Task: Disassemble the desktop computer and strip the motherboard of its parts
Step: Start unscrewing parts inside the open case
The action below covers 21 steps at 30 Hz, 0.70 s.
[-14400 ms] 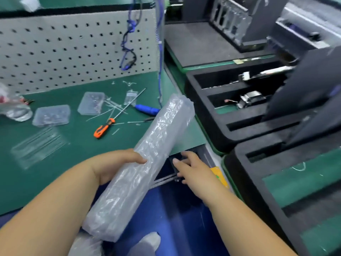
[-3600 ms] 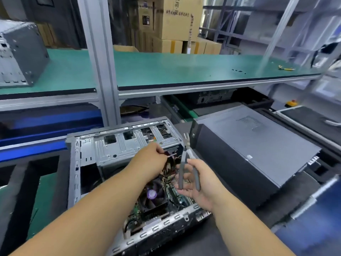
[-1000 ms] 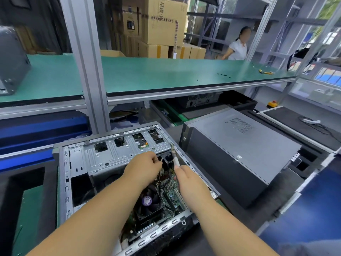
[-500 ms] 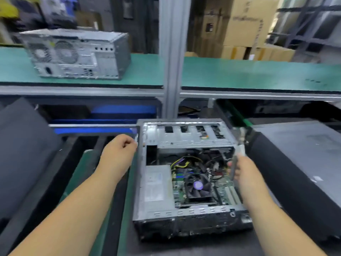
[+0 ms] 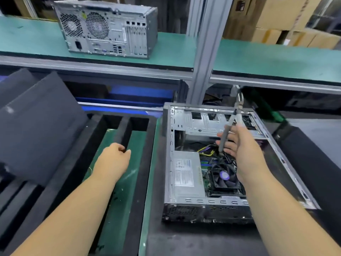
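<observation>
The right hand (image 5: 241, 150) was curled around the grey handles of a pair of slim metal cutting pliers (image 5: 231, 124), whose tip pointed up and away from the wrist. The left hand (image 5: 115, 157) was loosely closed with fingers and thumb together; whether it pinched anything small could not be told. It hovered over the slotted black foam tray (image 5: 136, 126) that lay on the table.

Directly under the right hand sat the open grey steel desktop computer case (image 5: 208, 159), lying on its side with its panel off. Just below that hand's fingers ran a bundle of yellow and black cables (image 5: 206, 150); nearer the wrist was the black CPU cooler fan (image 5: 224, 177), and to the left of it the silver boxed power supply (image 5: 186, 175).

The step in hand was probably freeing the wiring. Doing it well would mean lowering the pliers' tip onto cable ties only, steadying the bundle with the free hand, and unplugging connectors rather than cutting wires, keeping the blades clear of the board.
</observation>
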{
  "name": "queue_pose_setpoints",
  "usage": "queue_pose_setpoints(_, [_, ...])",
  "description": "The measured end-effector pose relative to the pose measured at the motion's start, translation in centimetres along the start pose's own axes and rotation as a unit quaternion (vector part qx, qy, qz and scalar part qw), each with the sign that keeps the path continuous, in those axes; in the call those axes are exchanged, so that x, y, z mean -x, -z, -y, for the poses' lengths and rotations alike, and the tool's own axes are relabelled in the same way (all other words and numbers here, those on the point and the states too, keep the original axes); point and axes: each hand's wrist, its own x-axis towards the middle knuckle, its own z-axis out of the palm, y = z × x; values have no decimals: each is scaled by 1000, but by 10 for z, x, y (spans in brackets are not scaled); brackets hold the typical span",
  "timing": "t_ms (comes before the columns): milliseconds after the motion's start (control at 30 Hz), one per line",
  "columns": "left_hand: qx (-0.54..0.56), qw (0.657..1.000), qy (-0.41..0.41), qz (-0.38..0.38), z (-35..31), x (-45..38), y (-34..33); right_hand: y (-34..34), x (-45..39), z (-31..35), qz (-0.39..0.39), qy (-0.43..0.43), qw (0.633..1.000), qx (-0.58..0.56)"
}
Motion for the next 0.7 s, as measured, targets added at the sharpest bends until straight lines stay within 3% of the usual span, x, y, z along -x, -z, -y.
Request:
queue_pose_setpoints(100, [80, 992, -94, 0, -18, 7, -8, 7, 3, -4, -9, -6, 1000, 6])
queue_pose_setpoints(233, [102, 948, -301, -9, -68, 42, -14, 22, 9, -8, -23, -11, 1000, 14])
queue_pose_setpoints(300, [80, 907, -413, 36, -92, 66, -18, 32, 13, -11, -28, -9, 999, 20])
queue_pose_setpoints(400, [-24, 811, -554, 184, -117, 98, -33, 51, 13, -17, -38, -5, 999, 13])
queue_pose_setpoints(500, [-174, 749, -589, 249, -125, 114, -55, 65, 11, -26, -42, -14, 999, 10])
queue_pose_setpoints(600, [-231, 733, -580, 271, -120, 117, -71, 70, 12, -46, -29, -30, 998, 37])
queue_pose_setpoints(700, [-204, 739, -590, 251, -116, 113, -77, 73, 13, -57, -29, -44, 998, 38])
